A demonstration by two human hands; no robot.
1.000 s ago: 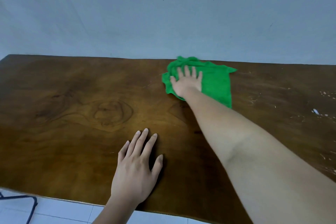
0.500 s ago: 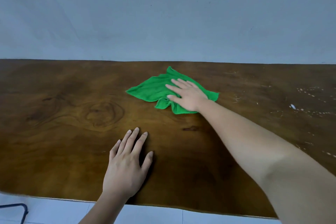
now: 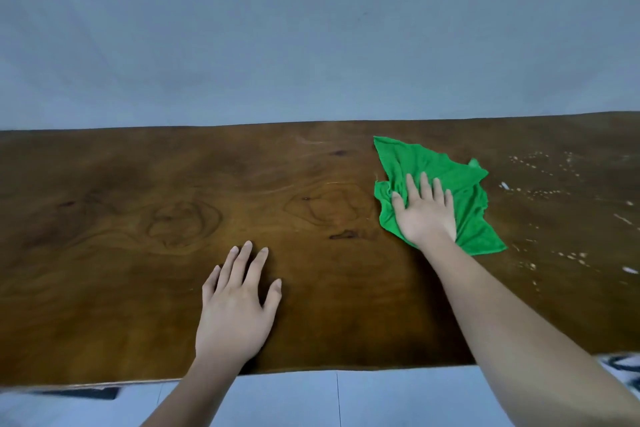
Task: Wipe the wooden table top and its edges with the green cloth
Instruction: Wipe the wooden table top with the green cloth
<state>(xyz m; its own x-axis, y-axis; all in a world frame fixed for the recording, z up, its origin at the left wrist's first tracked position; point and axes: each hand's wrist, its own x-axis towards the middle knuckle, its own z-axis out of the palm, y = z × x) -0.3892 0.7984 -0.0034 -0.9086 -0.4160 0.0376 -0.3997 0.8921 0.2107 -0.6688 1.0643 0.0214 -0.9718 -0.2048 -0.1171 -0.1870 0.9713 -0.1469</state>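
Note:
The dark wooden table top (image 3: 138, 253) fills the middle of the view. A crumpled green cloth (image 3: 446, 166) lies on its right half. My right hand (image 3: 424, 213) presses flat on the cloth, fingers spread and pointing toward the wall. My left hand (image 3: 237, 305) rests palm down on the bare wood near the front edge, holding nothing. White specks and smears (image 3: 540, 166) mark the wood to the right of the cloth.
A plain grey-blue wall (image 3: 311, 38) rises right behind the table's far edge. Pale floor tiles (image 3: 381, 399) show below the front edge. A dark patterned object (image 3: 623, 367) peeks in at the lower right.
My right hand swept the cloth left and toward me, then back to the right, where it now sits beside the white specks. My left hand stayed flat on the wood.

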